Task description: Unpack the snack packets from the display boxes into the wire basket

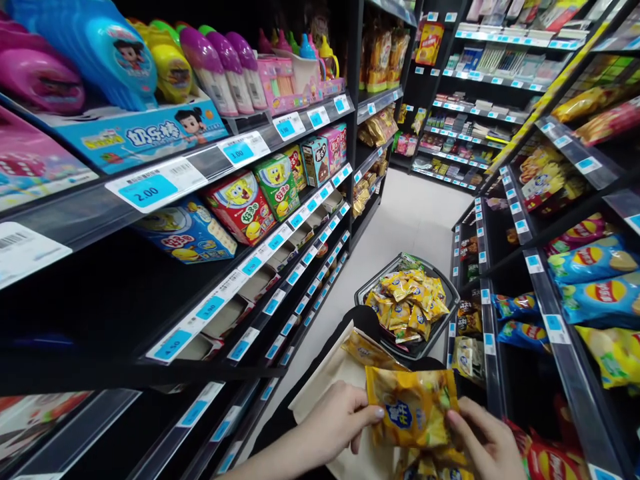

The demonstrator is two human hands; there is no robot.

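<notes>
Shop shelves (210, 167) on the left carry toys and snack boxes above blue price tags. In the aisle, the left hand (335, 420) and right hand (487, 443) pinch a yellow snack packet (413, 407) between them, above a tote bag (325, 387). Beyond, a basket (447, 283) holds similar packets. Chip bags (595, 280) fill the right shelves. The frame's bottom edge cuts off both wrists.

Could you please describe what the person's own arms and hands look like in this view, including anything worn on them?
Both hands are bare: no gloves, rings or watch show. The left hand leads into a bare forearm with no sleeve in view down to the picture's lower edge. The right hand is cut off at the wrist by the frame, so any sleeve there cannot be seen. Fingernails are short and unpainted.
</notes>
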